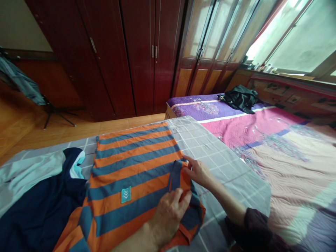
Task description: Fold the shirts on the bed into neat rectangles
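Observation:
An orange and grey-blue striped shirt (136, 164) lies spread on a bed with a grey checked sheet, a small turquoise patch on its chest. My right hand (198, 171) reaches in from the right, its thumb and fingers closed on the shirt's right edge beside a grey-blue strip. Nearer to me, my left hand (169, 213) rests on the same side of the shirt, fingers curled into the cloth; its fingertips are partly hidden. Bunched fabric of the shirt lies just to the right of that hand.
Navy and pale clothes (44, 189) lie heaped left of the shirt on the grey checked sheet (210, 157). Beyond is another bed with a purple and pink quilt (236, 127), a black garment (240, 98) on it. Dark red wardrobes (141, 52) stand behind; a tripod stand (56, 112) at left.

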The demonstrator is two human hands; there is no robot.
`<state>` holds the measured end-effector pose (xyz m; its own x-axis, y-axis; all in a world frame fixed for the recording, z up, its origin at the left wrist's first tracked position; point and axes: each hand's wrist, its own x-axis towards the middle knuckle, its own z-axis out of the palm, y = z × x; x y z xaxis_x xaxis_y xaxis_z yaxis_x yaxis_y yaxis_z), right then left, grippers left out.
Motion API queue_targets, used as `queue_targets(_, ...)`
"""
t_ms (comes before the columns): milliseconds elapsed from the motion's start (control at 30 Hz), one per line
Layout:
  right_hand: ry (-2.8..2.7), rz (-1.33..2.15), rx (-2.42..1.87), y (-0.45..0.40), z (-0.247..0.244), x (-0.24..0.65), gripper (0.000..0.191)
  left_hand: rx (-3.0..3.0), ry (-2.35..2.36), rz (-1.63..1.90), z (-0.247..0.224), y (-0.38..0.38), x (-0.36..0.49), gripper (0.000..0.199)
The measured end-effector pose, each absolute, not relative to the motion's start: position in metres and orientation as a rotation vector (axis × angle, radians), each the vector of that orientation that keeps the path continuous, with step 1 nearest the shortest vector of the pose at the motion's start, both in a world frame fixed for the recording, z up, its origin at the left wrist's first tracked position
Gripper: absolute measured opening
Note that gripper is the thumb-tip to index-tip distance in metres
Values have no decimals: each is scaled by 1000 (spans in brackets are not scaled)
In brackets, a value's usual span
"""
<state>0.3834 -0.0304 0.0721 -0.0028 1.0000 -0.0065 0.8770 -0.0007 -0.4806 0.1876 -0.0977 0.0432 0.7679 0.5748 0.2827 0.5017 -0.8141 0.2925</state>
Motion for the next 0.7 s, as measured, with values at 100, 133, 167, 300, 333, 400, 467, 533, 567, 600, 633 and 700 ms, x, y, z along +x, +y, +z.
queue_targets(100, -2006, 479, -1975, -27, 66, 381, 27, 2758, 971, 469, 43, -83, 183, 31)
queue_targets(133, -2007, 461, -1989, -24, 66, 381, 23, 2732, 979, 489, 43, -79, 181, 25)
queue_targets(167, -1999, 440, -2006, -22, 66, 380, 22, 2708, 991, 537, 43, -75, 179, 23)
queue_targets(300, -1975, 392, -2050, -13, 68, 383, 27, 2719, 1198, 774, 47, -70, 173, 26)
queue_targets(333, -1981, 390, -2052, -12, 67, 384, 27, 2745, 1227, 805, 49, -71, 173, 27)
queue_targets(400, -2000, 385, -2048, -11, 65, 386, 26, 2838, 1105, 825, 51, -78, 175, 29)
queue_targets(467, -2021, 377, -2035, -11, 62, 387, 25, 2961, 798, 801, 50, -85, 180, 33)
queue_targets(533, -2042, 360, -2015, -10, 60, 387, 24, 3034, 584, 732, 47, -92, 185, 30)
queue_targets(567, -2054, 346, -2000, -9, 60, 387, 24, 3043, 558, 686, 45, -94, 187, 25)
queue_targets(600, -2068, 327, -1984, -8, 60, 386, 24, 3034, 573, 632, 44, -95, 188, 18)
queue_targets(633, -2082, 305, -1965, -7, 60, 386, 24, 3012, 611, 572, 43, -95, 189, 13)
queue_targets(700, -2112, 261, -1928, -4, 62, 387, 23, 2970, 673, 456, 45, -94, 187, 8)
